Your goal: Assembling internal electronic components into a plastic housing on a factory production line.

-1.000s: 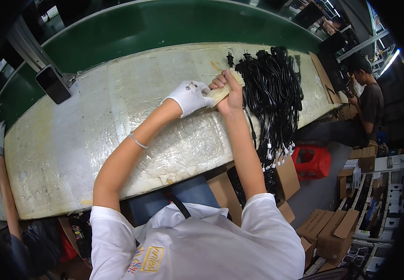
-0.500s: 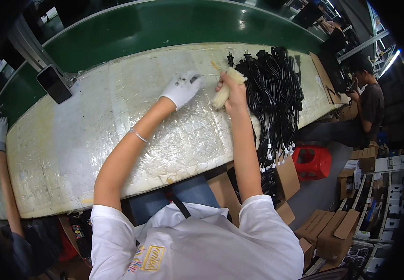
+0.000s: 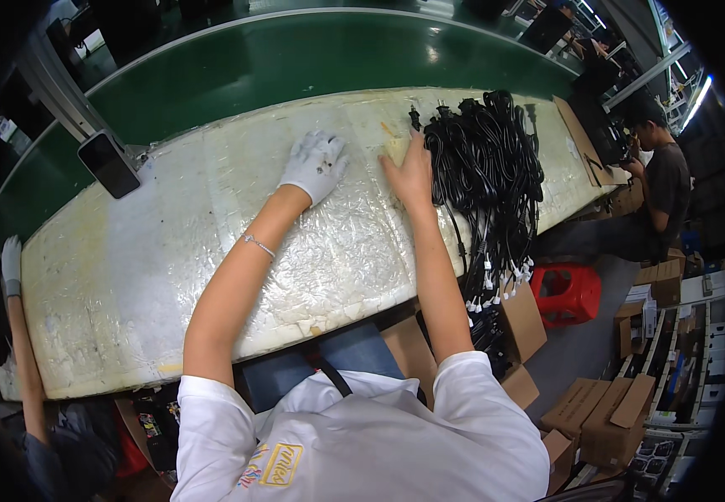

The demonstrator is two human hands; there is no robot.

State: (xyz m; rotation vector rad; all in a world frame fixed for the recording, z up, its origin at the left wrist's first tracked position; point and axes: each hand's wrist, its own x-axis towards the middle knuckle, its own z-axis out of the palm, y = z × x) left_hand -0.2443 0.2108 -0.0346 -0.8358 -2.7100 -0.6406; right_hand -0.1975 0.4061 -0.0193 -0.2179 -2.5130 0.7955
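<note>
While both hands are laid flat, the gloved left hand point(image 3: 316, 165) is spread wide on the plastic-wrapped tabletop point(image 3: 170, 251), holding nothing; the bare right hand point(image 3: 411, 173) is pressed over a small yellowish piece point(image 3: 394, 149), pinning it beside the black cable bundle point(image 3: 488, 167).

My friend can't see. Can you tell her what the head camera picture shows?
A person presses both hands flat on a pale, plastic-wrapped table: the gloved left hand and the bare right hand, which rests beside a heap of black cables. A green belt runs behind.
</note>
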